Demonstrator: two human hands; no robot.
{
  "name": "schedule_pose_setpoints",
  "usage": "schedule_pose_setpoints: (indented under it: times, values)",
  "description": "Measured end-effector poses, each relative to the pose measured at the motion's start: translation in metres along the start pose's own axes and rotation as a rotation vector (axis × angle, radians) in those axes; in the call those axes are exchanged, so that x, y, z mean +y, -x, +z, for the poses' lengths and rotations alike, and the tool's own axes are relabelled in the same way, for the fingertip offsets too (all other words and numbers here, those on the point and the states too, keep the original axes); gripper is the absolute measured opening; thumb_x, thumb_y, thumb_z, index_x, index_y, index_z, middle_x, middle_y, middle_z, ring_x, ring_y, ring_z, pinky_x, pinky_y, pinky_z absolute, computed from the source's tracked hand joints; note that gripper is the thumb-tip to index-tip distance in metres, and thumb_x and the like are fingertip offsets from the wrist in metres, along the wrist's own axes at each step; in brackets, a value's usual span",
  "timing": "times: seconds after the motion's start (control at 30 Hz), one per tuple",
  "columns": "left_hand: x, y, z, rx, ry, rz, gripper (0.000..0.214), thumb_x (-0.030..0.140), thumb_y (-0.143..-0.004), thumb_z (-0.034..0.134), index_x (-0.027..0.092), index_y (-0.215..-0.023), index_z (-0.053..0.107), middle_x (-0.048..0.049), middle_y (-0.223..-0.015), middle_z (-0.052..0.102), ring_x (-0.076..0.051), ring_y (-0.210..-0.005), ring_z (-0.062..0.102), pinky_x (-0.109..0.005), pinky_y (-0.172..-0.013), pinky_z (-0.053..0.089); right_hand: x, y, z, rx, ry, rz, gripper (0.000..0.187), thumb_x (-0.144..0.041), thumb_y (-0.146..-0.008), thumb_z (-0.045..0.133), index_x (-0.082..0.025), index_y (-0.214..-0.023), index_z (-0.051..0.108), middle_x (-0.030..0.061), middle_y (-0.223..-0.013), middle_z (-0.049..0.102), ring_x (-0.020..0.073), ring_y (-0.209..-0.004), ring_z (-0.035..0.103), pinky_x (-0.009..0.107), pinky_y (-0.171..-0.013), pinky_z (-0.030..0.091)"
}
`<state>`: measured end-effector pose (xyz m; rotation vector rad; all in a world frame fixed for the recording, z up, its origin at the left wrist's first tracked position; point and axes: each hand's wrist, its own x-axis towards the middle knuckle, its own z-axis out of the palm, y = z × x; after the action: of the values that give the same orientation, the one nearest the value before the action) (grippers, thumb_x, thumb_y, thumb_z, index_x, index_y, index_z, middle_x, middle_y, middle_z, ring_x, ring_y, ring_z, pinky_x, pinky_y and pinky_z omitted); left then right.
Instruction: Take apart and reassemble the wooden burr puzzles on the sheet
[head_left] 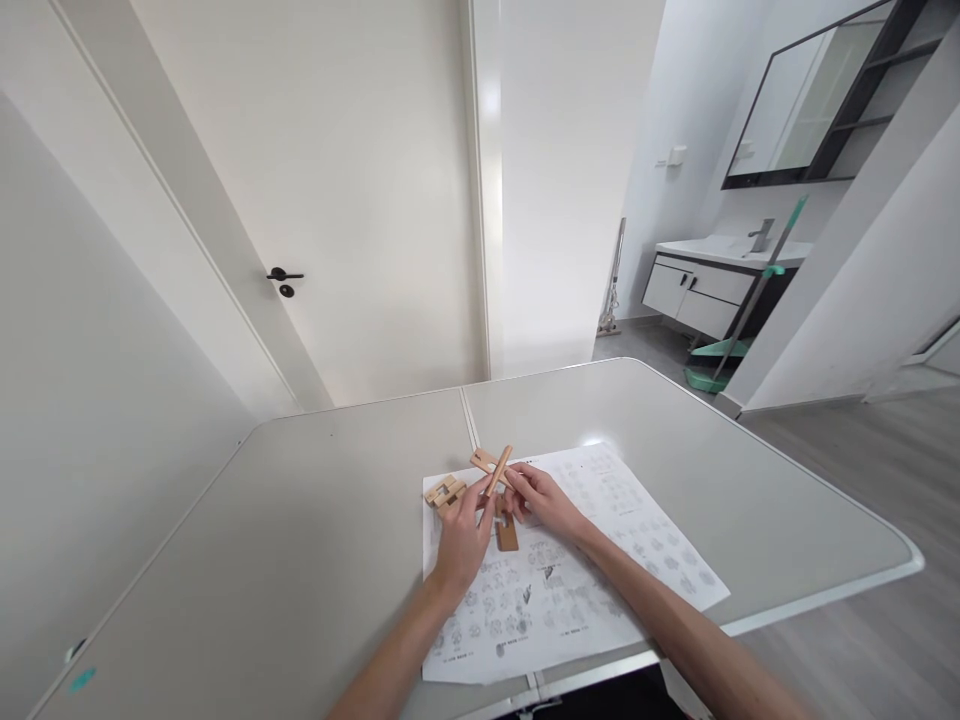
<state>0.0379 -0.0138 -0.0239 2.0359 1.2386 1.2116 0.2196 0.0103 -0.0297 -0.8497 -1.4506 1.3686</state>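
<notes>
My left hand [464, 538] is closed on a narrow wooden puzzle piece [500, 468] that slants up and away from me. Pinched in my right hand [544, 497] is a flat wooden piece with a slot [484, 459], crossing the narrow one. Where the two pieces meet, my fingers partly cover them. Below my hands, a darker notched wooden piece [508, 535] lies on a printed sheet [600, 600]. Several more wooden pieces [444, 492] lie together just left of my left hand, at the sheet's edge. Rows of small line drawings cover the paper.
The light grey folding table [300, 560] has a raised pale rim and a seam down its middle. Beyond it stands a white door [360, 180] with a black handle. At right are a washbasin cabinet [701, 290], a green broom and dustpan [706, 380], and a mop [615, 280].
</notes>
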Motion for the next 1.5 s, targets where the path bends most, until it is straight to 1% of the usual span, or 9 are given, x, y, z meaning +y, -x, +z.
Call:
schedule_pose_setpoints:
  times: [0.1, 0.2, 0.5, 0.7, 0.87, 1.0, 1.17, 1.33, 1.5]
  values:
    - [-0.001, 0.000, 0.000, 0.012, 0.012, 0.000, 0.031, 0.039, -0.101, 0.055, 0.027, -0.127, 0.066, -0.0072, -0.106, 0.076, -0.026, -0.092, 0.072, -0.040, -0.087, 0.057, 0.000, 0.000, 0.000, -0.011, -0.001, -0.006, 0.050, -0.070, -0.097, 0.047, -0.022, -0.099, 0.057, -0.0018, -0.069, 0.065, 0.0136, -0.048, 0.056, 0.028, -0.052, 0.039]
    - [0.000, -0.001, -0.001, 0.023, 0.023, -0.011, 0.032, 0.041, -0.099, 0.056, 0.028, -0.126, 0.068, -0.0072, -0.102, 0.077, -0.026, -0.091, 0.072, -0.041, -0.087, 0.057, -0.002, 0.001, 0.000, -0.015, 0.021, 0.001, 0.051, -0.071, -0.097, 0.046, -0.022, -0.099, 0.057, -0.0014, -0.069, 0.066, 0.0136, -0.048, 0.056, 0.028, -0.051, 0.038]
    - [-0.001, -0.003, -0.002, -0.019, -0.004, 0.036, 0.032, 0.034, -0.099, 0.055, 0.029, -0.129, 0.067, -0.0068, -0.113, 0.076, -0.026, -0.094, 0.073, -0.042, -0.091, 0.056, -0.003, 0.002, -0.002, -0.032, 0.016, 0.006, 0.049, -0.069, -0.097, 0.047, -0.022, -0.098, 0.056, -0.0031, -0.063, 0.064, 0.0130, -0.047, 0.053, 0.027, -0.052, 0.038]
    - [-0.003, -0.003, -0.003, -0.057, 0.000, 0.045, 0.033, 0.031, -0.099, 0.055, 0.030, -0.130, 0.067, -0.0059, -0.110, 0.077, -0.025, -0.094, 0.073, -0.042, -0.091, 0.056, -0.001, 0.002, -0.003, -0.026, 0.020, -0.003, 0.048, -0.067, -0.098, 0.048, -0.020, -0.095, 0.057, -0.0041, -0.059, 0.061, 0.0118, -0.045, 0.049, 0.026, -0.049, 0.036]
    - [-0.003, -0.003, -0.002, -0.042, -0.011, 0.058, 0.032, 0.029, -0.098, 0.056, 0.029, -0.128, 0.067, -0.0053, -0.111, 0.077, -0.025, -0.093, 0.074, -0.041, -0.091, 0.057, 0.001, 0.002, -0.004, -0.030, 0.009, 0.010, 0.048, -0.068, -0.098, 0.048, -0.021, -0.094, 0.055, -0.0033, -0.062, 0.064, 0.0117, -0.045, 0.051, 0.026, -0.048, 0.036]
    - [-0.006, -0.002, -0.001, -0.024, -0.049, 0.098, 0.032, 0.028, -0.100, 0.055, 0.028, -0.130, 0.066, -0.0056, -0.112, 0.077, -0.023, -0.093, 0.075, -0.039, -0.089, 0.059, 0.001, 0.001, -0.004, -0.046, -0.016, 0.006, 0.047, -0.067, -0.098, 0.049, -0.020, -0.094, 0.055, -0.0022, -0.064, 0.066, 0.0120, -0.046, 0.053, 0.026, -0.049, 0.037]
    - [-0.008, -0.001, 0.001, 0.038, -0.123, 0.165, 0.028, 0.026, -0.100, 0.056, 0.025, -0.125, 0.068, -0.0052, -0.103, 0.079, -0.021, -0.086, 0.076, -0.035, -0.082, 0.061, -0.001, 0.002, -0.003, -0.067, -0.033, 0.007, 0.045, -0.065, -0.099, 0.049, -0.020, -0.094, 0.055, -0.0012, -0.068, 0.068, 0.0125, -0.049, 0.057, 0.026, -0.050, 0.039]
    - [-0.009, -0.001, 0.000, 0.076, -0.204, 0.229, 0.025, 0.022, -0.099, 0.057, 0.023, -0.121, 0.070, -0.0041, -0.097, 0.080, -0.019, -0.081, 0.077, -0.031, -0.077, 0.063, -0.003, 0.003, -0.001, -0.124, -0.057, 0.020, 0.046, -0.066, -0.098, 0.050, -0.020, -0.095, 0.054, 0.0003, -0.073, 0.070, 0.0132, -0.052, 0.061, 0.026, -0.050, 0.038]
    - [-0.012, 0.000, -0.001, 0.093, -0.268, 0.231, 0.026, 0.025, -0.099, 0.057, 0.024, -0.121, 0.070, -0.0049, -0.098, 0.081, -0.022, -0.080, 0.078, -0.034, -0.077, 0.063, -0.005, 0.004, -0.001, -0.161, -0.069, 0.025, 0.045, -0.064, -0.099, 0.051, -0.019, -0.096, 0.054, 0.0022, -0.077, 0.072, 0.0134, -0.053, 0.062, 0.026, -0.050, 0.037]
